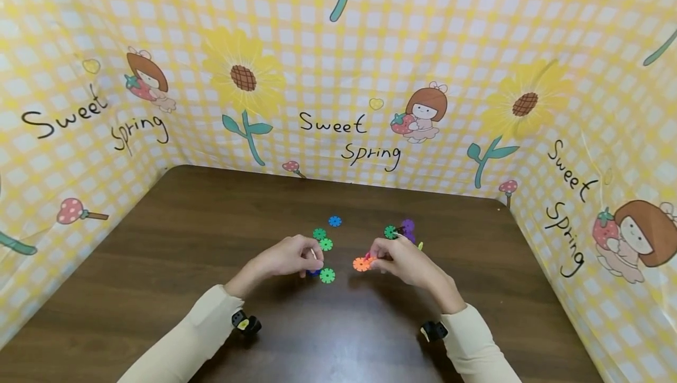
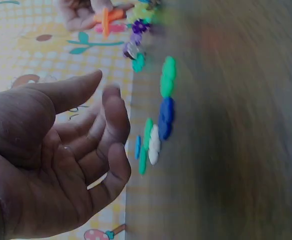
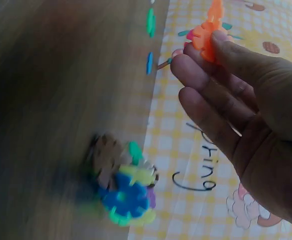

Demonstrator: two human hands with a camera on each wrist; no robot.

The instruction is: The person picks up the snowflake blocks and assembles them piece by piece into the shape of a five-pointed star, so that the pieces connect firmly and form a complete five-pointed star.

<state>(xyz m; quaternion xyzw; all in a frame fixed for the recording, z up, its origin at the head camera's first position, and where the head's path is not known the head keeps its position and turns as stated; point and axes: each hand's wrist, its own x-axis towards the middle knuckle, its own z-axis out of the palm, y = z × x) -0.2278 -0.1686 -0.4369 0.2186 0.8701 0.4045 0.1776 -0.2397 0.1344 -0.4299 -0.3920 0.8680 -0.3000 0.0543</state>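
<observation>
Right hand (image 1: 394, 256): thumb and fingers clamped on crossed orange discs (image 1: 362, 264), held above the brown table (image 1: 338, 324). Left of the orange discs, the left hand (image 1: 296, 255) — thumb and fingertips apart — is near a white disc (image 2: 154, 145) and green discs (image 1: 327, 276). Right of the orange discs — a mixed pile of discs (image 3: 123, 197).

Orange disc (image 1: 362, 264) — in right hand (image 1: 398, 258)
</observation>
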